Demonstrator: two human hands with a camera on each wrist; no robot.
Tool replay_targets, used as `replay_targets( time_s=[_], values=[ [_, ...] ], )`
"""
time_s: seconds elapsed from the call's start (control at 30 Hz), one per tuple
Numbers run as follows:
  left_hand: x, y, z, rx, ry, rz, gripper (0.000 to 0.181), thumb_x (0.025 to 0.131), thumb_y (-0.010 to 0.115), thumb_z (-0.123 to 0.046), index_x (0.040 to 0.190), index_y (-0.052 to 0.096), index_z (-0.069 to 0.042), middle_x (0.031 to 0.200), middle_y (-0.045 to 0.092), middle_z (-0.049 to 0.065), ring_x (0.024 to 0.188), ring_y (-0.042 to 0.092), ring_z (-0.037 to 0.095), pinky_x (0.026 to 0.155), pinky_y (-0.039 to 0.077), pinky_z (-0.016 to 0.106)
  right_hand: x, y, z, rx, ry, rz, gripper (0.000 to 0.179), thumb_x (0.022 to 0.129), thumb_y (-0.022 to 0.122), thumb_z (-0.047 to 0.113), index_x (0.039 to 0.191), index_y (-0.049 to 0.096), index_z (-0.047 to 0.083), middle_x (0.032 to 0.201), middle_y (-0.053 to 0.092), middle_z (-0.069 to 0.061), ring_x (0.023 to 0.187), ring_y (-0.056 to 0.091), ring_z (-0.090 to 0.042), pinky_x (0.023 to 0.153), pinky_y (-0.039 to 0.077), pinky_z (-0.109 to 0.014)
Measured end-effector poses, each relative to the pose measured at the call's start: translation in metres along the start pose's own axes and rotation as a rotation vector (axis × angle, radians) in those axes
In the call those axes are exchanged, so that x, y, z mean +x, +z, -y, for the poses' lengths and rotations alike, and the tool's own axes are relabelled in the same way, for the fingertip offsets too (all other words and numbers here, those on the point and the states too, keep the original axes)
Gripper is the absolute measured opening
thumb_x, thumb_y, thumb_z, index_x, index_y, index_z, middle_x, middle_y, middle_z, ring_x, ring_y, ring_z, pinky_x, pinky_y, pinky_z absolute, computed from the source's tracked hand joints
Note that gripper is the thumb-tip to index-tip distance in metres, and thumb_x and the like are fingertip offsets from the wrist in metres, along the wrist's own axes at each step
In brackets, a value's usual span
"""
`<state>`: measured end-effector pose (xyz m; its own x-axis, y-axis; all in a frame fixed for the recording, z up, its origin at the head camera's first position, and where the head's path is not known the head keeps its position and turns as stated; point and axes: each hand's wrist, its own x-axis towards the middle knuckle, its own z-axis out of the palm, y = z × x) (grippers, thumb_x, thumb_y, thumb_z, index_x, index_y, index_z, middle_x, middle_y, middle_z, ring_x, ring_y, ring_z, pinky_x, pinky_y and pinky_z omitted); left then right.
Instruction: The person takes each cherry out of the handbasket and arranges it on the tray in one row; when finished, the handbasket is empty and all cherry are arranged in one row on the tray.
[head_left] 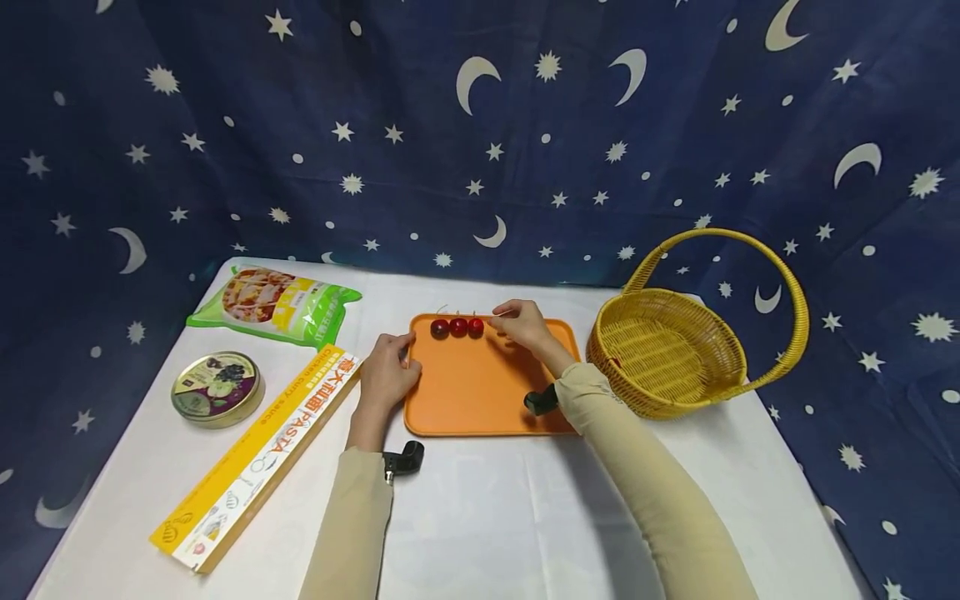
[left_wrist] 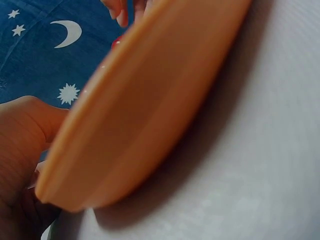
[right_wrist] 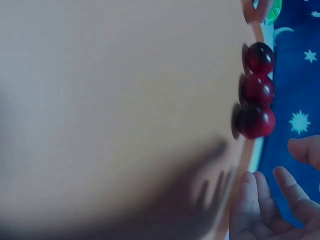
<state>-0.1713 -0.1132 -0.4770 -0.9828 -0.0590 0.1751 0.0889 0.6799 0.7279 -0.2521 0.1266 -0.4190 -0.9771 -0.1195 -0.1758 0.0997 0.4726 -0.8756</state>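
Along the far edge of an orange tray (head_left: 480, 387) stand 3 dark red cherries in a row: the left cherry (head_left: 439, 328), the middle cherry (head_left: 458, 327) and the right cherry (head_left: 476, 327). My left hand (head_left: 386, 372) grips the tray's left rim near the far corner, thumb on one side of the rim in the left wrist view. Just right of the cherries, my right hand (head_left: 522, 327) hovers over the far rim. Its thumb and fingers are apart in the right wrist view, with nothing between them, and the nearest cherry (right_wrist: 256, 121) is not touched.
A yellow wicker basket (head_left: 600, 337) with a tall handle stands right of the tray. On the left lie a long pasta box (head_left: 258, 458), a round tin (head_left: 217, 387) with grapes on its lid, and a green food bag (head_left: 277, 304). A starry blue cloth (head_left: 420, 100) hangs behind the white table.
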Motion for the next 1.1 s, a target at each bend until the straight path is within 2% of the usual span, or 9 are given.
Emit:
replay_targets(
  time_s=[0.3,0.4,0.47,0.6,0.7,0.83,0.9,1.0,1.1],
  values=[
    [0.0,-0.007,0.007,0.011,0.002,-0.006,0.053,0.079,0.066,-0.01,0.131,0.062,0.001,0.111,0.058,0.021,0.086,0.056,0.032,0.075,0.045,0.046,-0.006,-0.032,0.014,-0.026,-0.029,-0.004,0.032,0.091,0.065,0.008,0.117,0.063,-0.01,0.097,0.068,-0.018,0.099,0.064,-0.042,0.087,0.051,-0.047],
    [0.0,-0.006,0.01,0.015,0.005,-0.013,0.053,0.078,0.065,-0.01,0.13,0.063,0.001,0.111,0.058,0.021,0.088,0.057,0.033,0.076,0.045,0.047,-0.01,-0.053,0.018,-0.055,-0.016,0.005,0.031,0.093,0.064,0.01,0.119,0.063,-0.007,0.106,0.067,-0.022,0.105,0.062,-0.042,0.086,0.052,-0.042],
    [0.0,-0.006,0.011,0.017,0.003,-0.014,0.053,0.078,0.065,-0.01,0.13,0.063,0.002,0.11,0.058,0.021,0.088,0.056,0.033,0.076,0.045,0.047,-0.013,-0.069,0.018,-0.074,-0.009,0.018,0.032,0.095,0.062,0.012,0.121,0.063,-0.005,0.113,0.064,-0.025,0.1,0.065,-0.035,0.084,0.052,-0.038],
    [-0.001,-0.005,0.011,0.017,0.003,-0.016,0.052,0.078,0.065,-0.01,0.128,0.063,0.002,0.109,0.058,0.022,0.086,0.055,0.033,0.074,0.044,0.047,-0.02,-0.102,0.014,-0.097,-0.001,0.022,0.036,0.097,0.06,0.016,0.125,0.06,-0.007,0.121,0.06,-0.029,0.08,0.066,-0.01,0.075,0.053,-0.026],
    [-0.001,-0.004,0.009,0.006,0.003,-0.008,0.053,0.078,0.064,-0.009,0.129,0.063,0.002,0.109,0.057,0.022,0.087,0.056,0.034,0.076,0.045,0.047,-0.026,-0.126,0.009,-0.092,0.02,0.006,0.037,0.098,0.058,0.015,0.126,0.058,-0.01,0.114,0.064,-0.025,0.073,0.064,-0.002,0.073,0.053,-0.024],
    [-0.001,-0.003,0.005,-0.001,0.006,0.0,0.054,0.078,0.064,-0.009,0.13,0.062,0.002,0.109,0.057,0.022,0.089,0.056,0.035,0.077,0.045,0.047,-0.035,-0.155,0.003,-0.088,0.049,-0.018,0.037,0.099,0.055,0.013,0.126,0.056,-0.013,0.097,0.068,-0.007,0.073,0.064,-0.003,0.075,0.054,-0.025],
    [-0.001,-0.002,0.004,0.0,0.009,-0.002,0.053,0.078,0.064,-0.009,0.13,0.063,0.001,0.109,0.058,0.022,0.088,0.056,0.034,0.077,0.045,0.047,-0.038,-0.169,-0.002,-0.103,0.056,-0.03,0.039,0.099,0.054,0.014,0.126,0.055,-0.014,0.096,0.067,-0.006,0.074,0.063,-0.003,0.074,0.053,-0.022],
    [-0.001,-0.001,0.001,0.0,0.009,-0.003,0.053,0.078,0.064,-0.01,0.13,0.063,0.001,0.109,0.058,0.021,0.088,0.056,0.033,0.076,0.045,0.046,-0.043,-0.187,-0.009,-0.153,0.066,-0.042,0.04,0.099,0.054,0.015,0.128,0.054,-0.013,0.107,0.066,-0.013,0.075,0.061,0.0,0.072,0.051,-0.02],
    [0.0,-0.001,-0.001,-0.002,0.004,0.0,0.053,0.078,0.065,-0.01,0.13,0.063,0.0,0.11,0.059,0.021,0.089,0.057,0.033,0.076,0.045,0.046,-0.047,-0.201,-0.016,-0.214,0.093,0.001,0.041,0.1,0.053,0.015,0.129,0.053,-0.013,0.119,0.062,-0.022,0.081,0.063,-0.004,0.075,0.052,-0.024]
  ],
)
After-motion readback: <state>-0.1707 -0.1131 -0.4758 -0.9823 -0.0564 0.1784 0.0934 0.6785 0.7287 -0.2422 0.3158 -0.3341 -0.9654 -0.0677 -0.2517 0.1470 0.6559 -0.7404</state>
